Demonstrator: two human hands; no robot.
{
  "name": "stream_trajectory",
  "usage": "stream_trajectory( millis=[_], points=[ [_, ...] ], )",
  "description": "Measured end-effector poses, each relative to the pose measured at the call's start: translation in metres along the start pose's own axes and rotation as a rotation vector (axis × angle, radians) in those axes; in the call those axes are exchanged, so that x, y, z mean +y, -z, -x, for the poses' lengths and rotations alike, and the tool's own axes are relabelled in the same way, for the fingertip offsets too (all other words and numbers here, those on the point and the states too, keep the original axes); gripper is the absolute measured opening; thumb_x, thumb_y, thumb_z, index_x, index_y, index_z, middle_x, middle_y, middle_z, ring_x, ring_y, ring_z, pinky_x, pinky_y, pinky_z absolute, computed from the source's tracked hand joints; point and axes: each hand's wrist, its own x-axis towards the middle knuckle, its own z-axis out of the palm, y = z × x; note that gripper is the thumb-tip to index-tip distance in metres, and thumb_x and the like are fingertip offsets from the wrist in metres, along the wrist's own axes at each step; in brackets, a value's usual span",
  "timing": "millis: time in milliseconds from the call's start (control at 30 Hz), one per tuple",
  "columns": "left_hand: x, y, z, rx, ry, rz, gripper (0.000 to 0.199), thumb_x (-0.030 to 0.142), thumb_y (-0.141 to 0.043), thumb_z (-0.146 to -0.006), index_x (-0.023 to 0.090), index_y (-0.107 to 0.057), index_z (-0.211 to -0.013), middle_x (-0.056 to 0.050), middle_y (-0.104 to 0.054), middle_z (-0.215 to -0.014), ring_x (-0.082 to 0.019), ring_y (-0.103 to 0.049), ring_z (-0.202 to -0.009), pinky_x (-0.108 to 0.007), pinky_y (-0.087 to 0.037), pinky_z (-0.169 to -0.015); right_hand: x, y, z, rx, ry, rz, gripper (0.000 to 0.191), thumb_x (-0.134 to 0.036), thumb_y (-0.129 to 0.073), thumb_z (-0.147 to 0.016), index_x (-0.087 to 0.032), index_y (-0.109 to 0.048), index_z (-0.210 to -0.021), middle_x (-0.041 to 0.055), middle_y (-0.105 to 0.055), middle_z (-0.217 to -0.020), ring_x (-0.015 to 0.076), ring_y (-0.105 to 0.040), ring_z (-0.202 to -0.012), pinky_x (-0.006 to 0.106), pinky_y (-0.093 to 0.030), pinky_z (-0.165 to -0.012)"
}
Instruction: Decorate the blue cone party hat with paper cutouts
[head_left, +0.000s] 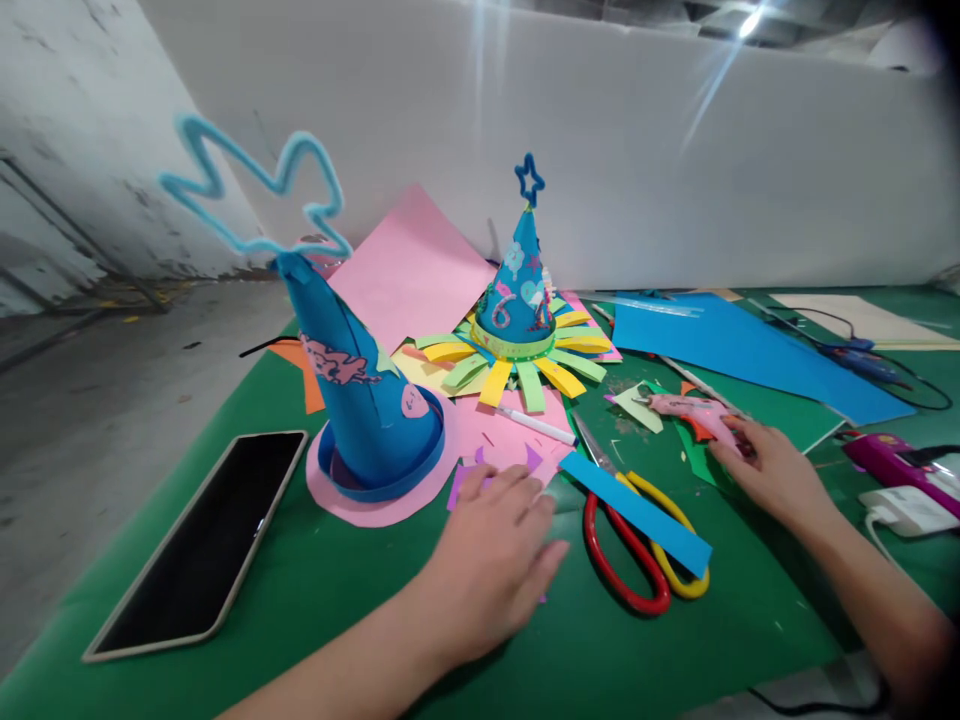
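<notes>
My left hand [499,555] hovers over or rests on the table, palm down with the fingers apart, partly covering purple paper scraps [461,488]. My right hand [772,465] has its fingers around the handle of a pink glue gun [694,408], whose nozzle points left. To the left stands a leaning blue paper cone hat [341,390] on a pink round brim [375,515], topped by a bent light-blue pipe cleaner [240,155]. Between my hands lie scissors [626,570] with red and yellow handles, a blue paper strip [637,510] across them.
Farther back stands a decorated blue cone hat [517,280] with a green and yellow strip brim. A phone [202,540] lies at left, a white pen [536,425] in the middle. Blue sheets [750,350], a magenta power strip [900,465] and a white charger [907,510] are at right.
</notes>
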Motion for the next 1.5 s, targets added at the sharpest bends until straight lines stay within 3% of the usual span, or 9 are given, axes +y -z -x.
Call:
stream_trajectory(
  millis=[167, 333, 467, 567, 700, 867, 967, 1200, 1500],
  points=[
    [-0.021, 0.021, 0.047, 0.115, 0.118, 0.01, 0.021, 0.015, -0.046, -0.084, 0.018, -0.057, -0.103, -0.007, -0.065, -0.101, -0.022, -0.056, -0.098, -0.042, -0.033, -0.088, -0.026, 0.024, 0.012, 0.142, -0.035, 0.019, 0.041, -0.042, -0.054, -0.078, -0.012, -0.058, -0.107, 0.0167, -0.061, -0.097, 0.0295, -0.058, -0.093, 0.034, -0.046, -0.063],
    [-0.029, 0.027, 0.06, 0.184, 0.09, 0.073, 0.026, 0.003, -0.046, -0.079, 0.016, -0.055, -0.099, -0.009, -0.063, -0.095, -0.021, -0.056, -0.092, -0.04, -0.039, -0.08, -0.098, 0.05, 0.042, 0.376, 0.162, -0.262, 0.019, -0.029, -0.055, -0.08, -0.02, -0.057, -0.097, 0.0075, -0.063, -0.092, 0.02, -0.059, -0.077, 0.03, -0.045, -0.064],
    [-0.026, 0.027, 0.063, 0.187, 0.043, 0.13, 0.024, 0.001, -0.048, -0.076, 0.015, -0.056, -0.094, -0.008, -0.063, -0.087, -0.02, -0.056, -0.085, -0.038, -0.041, -0.077, -0.152, 0.043, 0.071, 0.007, 0.5, -0.541, 0.013, -0.018, -0.052, -0.081, -0.022, -0.055, -0.093, 0.0028, -0.061, -0.081, 0.0159, -0.057, -0.068, 0.027, -0.046, -0.062],
    [-0.017, 0.027, 0.066, 0.096, -0.009, 0.124, 0.018, 0.006, -0.05, -0.076, 0.015, -0.059, -0.089, -0.007, -0.063, -0.082, -0.02, -0.057, -0.084, -0.039, -0.041, -0.079, -0.169, 0.031, 0.083, -0.224, 0.54, -0.583, 0.015, -0.016, -0.048, -0.083, -0.023, -0.052, -0.096, 0.0025, -0.059, -0.082, 0.0158, -0.057, -0.073, 0.027, -0.047, -0.065],
    [-0.006, 0.026, 0.069, -0.036, -0.056, 0.094, 0.016, 0.015, -0.047, -0.08, 0.015, -0.061, -0.088, -0.006, -0.064, -0.083, -0.02, -0.057, -0.087, -0.04, -0.039, -0.085, -0.158, 0.024, 0.088, -0.281, 0.369, -0.445, 0.012, -0.021, -0.047, -0.084, -0.022, -0.051, -0.095, 0.005, -0.058, -0.089, 0.0185, -0.057, -0.078, 0.03, -0.047, -0.067],
    [-0.007, 0.021, 0.071, -0.095, -0.069, 0.044, 0.017, 0.019, -0.045, -0.084, 0.014, -0.06, -0.088, -0.006, -0.064, -0.086, -0.021, -0.056, -0.086, -0.039, -0.039, -0.084, -0.129, 0.02, 0.093, -0.178, 0.218, -0.283, 0.017, -0.029, -0.046, -0.083, -0.02, -0.051, -0.098, 0.0091, -0.056, -0.101, 0.0243, -0.055, -0.095, 0.037, -0.047, -0.077],
    [-0.01, 0.018, 0.073, -0.106, -0.075, 0.028, 0.016, 0.02, -0.045, -0.085, 0.015, -0.06, -0.083, -0.005, -0.064, -0.085, -0.021, -0.055, -0.085, -0.039, -0.038, -0.083, -0.121, 0.018, 0.091, -0.162, 0.172, -0.266, 0.018, -0.031, -0.045, -0.084, -0.02, -0.051, -0.097, 0.0087, -0.057, -0.098, 0.0234, -0.056, -0.09, 0.036, -0.048, -0.074],
    [-0.011, 0.017, 0.072, -0.109, -0.101, 0.01, 0.017, 0.018, -0.043, -0.086, 0.015, -0.06, -0.084, -0.004, -0.063, -0.083, -0.02, -0.055, -0.082, -0.038, -0.038, -0.083, -0.115, 0.015, 0.068, -0.187, 0.16, -0.227, 0.025, -0.036, -0.048, -0.082, -0.019, -0.051, -0.1, 0.0094, -0.059, -0.098, 0.0234, -0.06, -0.084, 0.035, -0.05, -0.067],
    [-0.009, 0.016, 0.072, -0.093, -0.084, -0.007, 0.017, 0.019, -0.042, -0.085, 0.016, -0.059, -0.082, -0.004, -0.063, -0.083, -0.02, -0.055, -0.082, -0.038, -0.039, -0.084, -0.093, 0.024, 0.058, -0.384, 0.165, -0.215, 0.023, -0.037, -0.046, -0.083, -0.021, -0.053, -0.098, 0.0052, -0.062, -0.082, 0.0202, -0.061, -0.07, 0.031, -0.051, -0.058]
  ],
)
